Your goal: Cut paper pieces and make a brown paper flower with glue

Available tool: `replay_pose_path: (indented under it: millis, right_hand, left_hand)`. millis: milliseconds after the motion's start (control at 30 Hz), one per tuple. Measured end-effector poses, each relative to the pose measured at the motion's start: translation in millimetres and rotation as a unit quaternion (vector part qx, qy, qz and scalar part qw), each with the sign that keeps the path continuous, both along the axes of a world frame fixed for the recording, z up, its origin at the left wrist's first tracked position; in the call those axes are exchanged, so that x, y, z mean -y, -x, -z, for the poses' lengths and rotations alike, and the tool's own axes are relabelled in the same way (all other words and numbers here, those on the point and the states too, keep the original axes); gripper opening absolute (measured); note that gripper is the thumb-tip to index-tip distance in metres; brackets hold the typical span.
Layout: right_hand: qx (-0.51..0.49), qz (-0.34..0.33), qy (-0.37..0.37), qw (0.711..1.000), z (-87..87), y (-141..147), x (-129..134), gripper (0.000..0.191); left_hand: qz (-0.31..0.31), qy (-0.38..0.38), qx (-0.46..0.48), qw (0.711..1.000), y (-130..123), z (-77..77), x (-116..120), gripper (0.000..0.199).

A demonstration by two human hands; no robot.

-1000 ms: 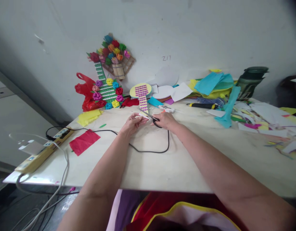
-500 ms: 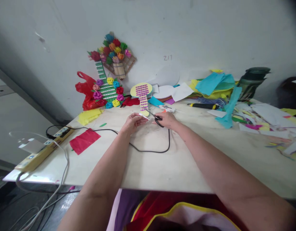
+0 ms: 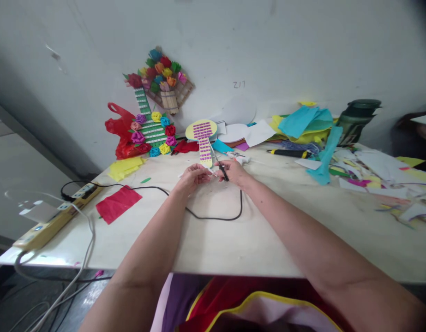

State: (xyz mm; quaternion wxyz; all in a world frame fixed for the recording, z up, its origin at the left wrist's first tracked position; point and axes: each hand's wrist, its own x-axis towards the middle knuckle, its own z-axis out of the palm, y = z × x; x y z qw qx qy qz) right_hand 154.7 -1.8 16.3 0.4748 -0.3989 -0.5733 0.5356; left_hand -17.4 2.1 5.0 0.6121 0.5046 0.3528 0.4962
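My left hand [image 3: 196, 178] pinches a small white strip [image 3: 210, 171] above the middle of the table. Close on its right, my right hand [image 3: 232, 172] grips black-handled scissors [image 3: 222, 171], whose blades point up and away. Fingertips of both hands nearly meet at the strip. Just beyond them lies a yellow paper piece [image 3: 203, 130] with rows of purple marks and a narrow stem. A white glue gun [image 3: 241, 158] is partly hidden behind my right hand, and a black cable [image 3: 216, 218] loops below both hands.
Paper-flower crafts [image 3: 153, 131] lean on the wall beside a red plastic bag [image 3: 121, 138]. At left are red paper [image 3: 118, 204], yellow paper [image 3: 126, 168] and a power strip [image 3: 55, 223]. Coloured paper [image 3: 304, 121], a dark bottle [image 3: 358, 122] and scraps occupy the right.
The scissors have turned in my right hand, with their blades pointing more steeply away. My left hand still pinches the white strip. The whole view has shifted slightly.
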Motion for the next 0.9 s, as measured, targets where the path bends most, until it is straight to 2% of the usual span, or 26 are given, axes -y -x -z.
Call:
replay_pose_path:
  millis: [167, 367, 533, 900]
  right_hand:
    - [-0.007, 0.004, 0.011, 1.000, 1.8, 0.8, -1.1, 0.035]
    - [0.005, -0.013, 0.004, 1.000, -1.5, 0.5, 2.3, 0.033]
    - [-0.003, -0.034, 0.008, 0.999, -0.9, 0.9, 3.3, 0.032]
    - [0.011, -0.044, 0.038, 0.998, 2.7, -6.7, -0.2, 0.036]
  left_hand:
    - [0.015, -0.012, 0.011, 1.000, 0.0, 3.1, -2.2, 0.020]
    - [0.047, 0.008, -0.001, 0.999, -1.8, 0.7, 1.0, 0.026]
    - [0.019, 0.000, -0.031, 0.999, -5.3, 1.8, 1.0, 0.025]
    - [-0.030, 0.015, -0.003, 0.999, -5.9, 2.6, -1.8, 0.024]
